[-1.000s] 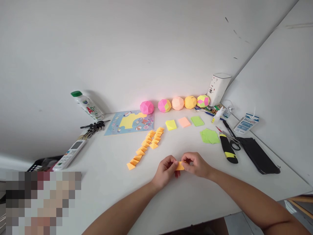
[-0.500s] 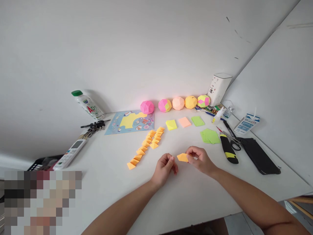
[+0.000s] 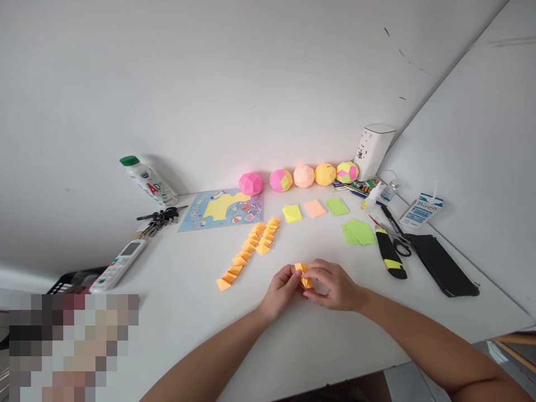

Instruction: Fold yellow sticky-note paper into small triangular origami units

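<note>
Both hands back together: left hand (image 3: 282, 290) and right hand (image 3: 333, 286) now both pinch the folded orange paper piece (image 3: 303, 274), fingertips closed on it, low over the table (image 3: 188, 312) near the front middle. Half a second ago only the right hand held it, lifted clear, with the left curled and apart. The piece now looks more bunched and is partly hidden by fingers. Row of folded orange units (image 3: 248, 249) sits unchanged just behind-left; green paper squares (image 3: 359, 232) and scissors (image 3: 397, 241) to the right, untouched.
</note>
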Motion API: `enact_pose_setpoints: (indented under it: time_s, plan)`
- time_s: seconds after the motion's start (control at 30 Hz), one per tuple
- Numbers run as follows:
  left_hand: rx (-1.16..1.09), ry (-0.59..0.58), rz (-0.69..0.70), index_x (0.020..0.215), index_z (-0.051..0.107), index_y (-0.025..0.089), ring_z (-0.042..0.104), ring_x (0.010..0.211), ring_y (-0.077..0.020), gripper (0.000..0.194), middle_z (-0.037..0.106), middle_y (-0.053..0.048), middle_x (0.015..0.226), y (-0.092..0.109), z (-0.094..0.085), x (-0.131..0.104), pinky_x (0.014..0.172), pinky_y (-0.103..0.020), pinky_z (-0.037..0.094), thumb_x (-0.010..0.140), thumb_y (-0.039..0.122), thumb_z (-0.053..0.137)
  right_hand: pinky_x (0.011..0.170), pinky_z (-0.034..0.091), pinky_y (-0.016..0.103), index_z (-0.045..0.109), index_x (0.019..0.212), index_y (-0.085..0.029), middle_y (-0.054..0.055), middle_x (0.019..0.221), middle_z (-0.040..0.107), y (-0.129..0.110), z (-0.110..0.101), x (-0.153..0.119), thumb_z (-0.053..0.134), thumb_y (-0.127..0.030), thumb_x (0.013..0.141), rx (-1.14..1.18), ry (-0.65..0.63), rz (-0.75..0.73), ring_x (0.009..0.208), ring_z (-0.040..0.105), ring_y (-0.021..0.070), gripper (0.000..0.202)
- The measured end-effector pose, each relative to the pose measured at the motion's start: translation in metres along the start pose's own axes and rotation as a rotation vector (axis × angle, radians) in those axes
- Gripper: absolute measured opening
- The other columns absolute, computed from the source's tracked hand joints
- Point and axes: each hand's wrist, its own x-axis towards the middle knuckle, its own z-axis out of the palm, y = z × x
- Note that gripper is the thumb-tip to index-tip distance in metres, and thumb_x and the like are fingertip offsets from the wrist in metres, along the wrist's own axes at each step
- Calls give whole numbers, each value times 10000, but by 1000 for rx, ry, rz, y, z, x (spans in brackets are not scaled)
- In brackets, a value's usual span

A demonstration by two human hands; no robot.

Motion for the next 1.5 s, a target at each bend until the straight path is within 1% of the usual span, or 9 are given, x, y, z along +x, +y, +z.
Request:
enact_pose_setpoints:
  time_s: [0.1,0.2,0.33,0.43,0.63,0.97,1.07,1.33,1.5]
  plan:
    - [-13,-24,8,782,503,164,571,576,-130,362,624,-27,710,1,0,0,599,-278,464,794,526,498,592,493,275,514,977,-204,60,861,562,-4,-4,3,536,-240,809,182,51,170,759,540,165,174]
    - [-25,-71,17,781,497,162,567,561,-131,340,617,-21,655,1,0,-1,591,-278,457,823,498,473,613,504,267,509,950,-197,57,908,529,-5,-7,5,532,-262,821,306,90,348,786,547,154,146]
    - [-28,-78,28,754,501,158,557,549,-125,337,600,-16,629,-1,0,0,573,-268,451,844,478,448,586,500,257,476,931,-192,27,847,558,-4,-5,5,554,-307,821,566,16,552,693,555,124,177]
    - [-10,-82,40,745,501,153,555,545,-126,375,601,-22,633,-1,0,0,558,-265,452,855,498,406,558,486,250,462,889,-184,4,752,580,-3,-2,4,548,-322,830,720,-20,624,617,545,109,174]
    - [5,-78,49,806,460,161,583,537,-126,317,630,-28,701,-1,3,-1,515,-253,446,859,472,422,564,466,248,453,866,-191,-23,710,562,-3,-1,3,592,-295,805,761,13,678,582,532,99,184]
    - [62,-56,37,803,461,160,564,472,-109,318,646,-23,681,2,5,-2,485,-244,443,838,476,459,571,459,267,477,927,-188,-4,707,615,3,-1,2,566,-352,824,820,-46,690,557,544,112,214]
    - [35,-77,40,782,464,158,550,461,-104,329,642,-25,680,2,4,-2,484,-248,442,838,483,455,576,463,271,487,923,-182,-6,693,621,5,-1,2,589,-367,807,869,-59,700,557,552,115,241]
    - [-65,-174,37,739,460,160,568,539,-130,357,622,-37,648,-1,2,-1,535,-265,444,854,495,414,567,459,268,482,912,-172,0,666,633,2,-1,4,609,-356,799,969,-116,697,542,555,110,251]
    - [18,-91,10,759,473,167,549,505,-121,357,598,-4,599,-8,1,-2,518,-259,445,832,514,436,570,455,256,486,932,-175,-5,687,624,1,-1,3,616,-362,791,924,-109,711,550,540,102,268]
